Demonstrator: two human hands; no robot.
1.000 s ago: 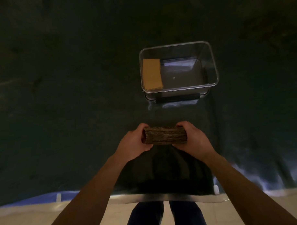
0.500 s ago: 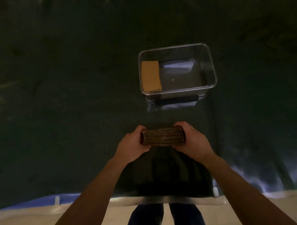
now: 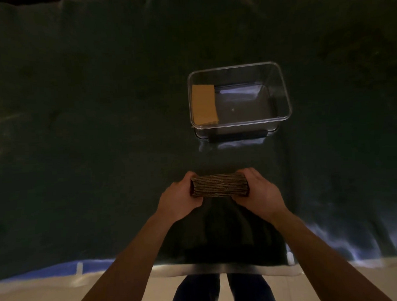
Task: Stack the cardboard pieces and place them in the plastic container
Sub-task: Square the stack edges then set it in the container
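A thick stack of cardboard pieces (image 3: 219,185) is held edge-on between both hands, just above the dark table cover. My left hand (image 3: 180,197) grips its left end and my right hand (image 3: 257,192) grips its right end. Farther away and slightly right stands the clear plastic container (image 3: 285,97). Inside it, against the left wall, lies a tan stack of cardboard (image 3: 203,104). The rest of the container's floor is bare.
A dark cloth (image 3: 91,142) covers the whole table. A dark handle or latch (image 3: 237,135) runs along the container's near side. The table's near edge (image 3: 219,267) is below my forearms, with light floor and my legs beneath.
The stack and both hands stay almost where they were, shifted very slightly. The view has tilted a little, so the container sits lower in frame.
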